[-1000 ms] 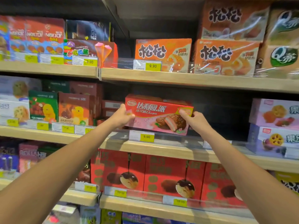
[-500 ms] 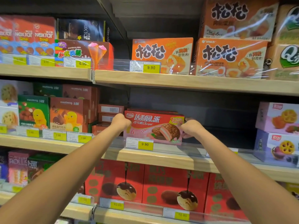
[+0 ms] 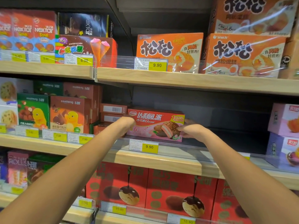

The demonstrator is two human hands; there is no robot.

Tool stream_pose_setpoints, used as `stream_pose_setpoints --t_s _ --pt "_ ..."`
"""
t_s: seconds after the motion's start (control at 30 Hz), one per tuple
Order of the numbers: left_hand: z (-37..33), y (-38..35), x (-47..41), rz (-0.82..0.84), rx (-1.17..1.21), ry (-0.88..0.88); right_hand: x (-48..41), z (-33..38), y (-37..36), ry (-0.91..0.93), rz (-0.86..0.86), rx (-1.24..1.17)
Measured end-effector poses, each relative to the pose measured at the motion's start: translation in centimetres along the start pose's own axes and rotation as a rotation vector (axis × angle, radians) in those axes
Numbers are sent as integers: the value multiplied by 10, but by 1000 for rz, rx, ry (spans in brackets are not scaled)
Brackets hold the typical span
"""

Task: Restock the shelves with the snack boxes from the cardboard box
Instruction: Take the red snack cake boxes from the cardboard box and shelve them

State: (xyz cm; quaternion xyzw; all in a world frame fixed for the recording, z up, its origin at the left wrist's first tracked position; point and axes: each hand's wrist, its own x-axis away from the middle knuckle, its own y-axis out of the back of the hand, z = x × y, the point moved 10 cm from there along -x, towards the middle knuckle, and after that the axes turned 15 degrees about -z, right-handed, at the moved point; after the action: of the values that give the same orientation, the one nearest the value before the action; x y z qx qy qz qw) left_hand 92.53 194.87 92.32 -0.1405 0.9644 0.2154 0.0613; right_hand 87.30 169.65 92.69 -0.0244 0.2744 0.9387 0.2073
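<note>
Cardboard, red above and pink below, makes up the snack box [image 3: 155, 122]. It looks to rest on the middle shelf [image 3: 161, 160] behind the clear front rail [image 3: 186, 149], just above a yellow price tag [image 3: 149, 147] and beside a stack of reddish boxes [image 3: 113, 109] turned barcode-out. The right hand [image 3: 191, 130] curls its fingers round the box's right end. The left hand [image 3: 127, 125] lies against the left end, blurred and with its fingers hidden, so whether it grips or merely presses cannot be told. Such a carton is probably light and stiff along its edges, but its broad printed face would dent under a thumb and its glossy surface may slip. The short ends, taken one in each hand, look the soundest hold.
</note>
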Motion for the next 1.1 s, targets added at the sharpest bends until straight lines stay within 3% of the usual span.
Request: stream_pose_setpoints --t_s 0.37,0.57,0.7,0.87,0.97,1.1 --pt "-2 -16 2 40 111 13 -7 -8 1 28 -31 5" --pt "-5 11 14 -17 243 40 13 21 10 130 -242 92" --pt "-13 42 30 -86 271 -78 48 61 -5 304 -268 0" --pt "-16 91 75 -193 7 -419 99 100 -46 532 -222 -83" --pt "17 120 94 -272 82 -435 149 112 -78 666 -177 -213" --pt "84 131 124 -197 215 -426 208 86 -133 606 -33 -383"
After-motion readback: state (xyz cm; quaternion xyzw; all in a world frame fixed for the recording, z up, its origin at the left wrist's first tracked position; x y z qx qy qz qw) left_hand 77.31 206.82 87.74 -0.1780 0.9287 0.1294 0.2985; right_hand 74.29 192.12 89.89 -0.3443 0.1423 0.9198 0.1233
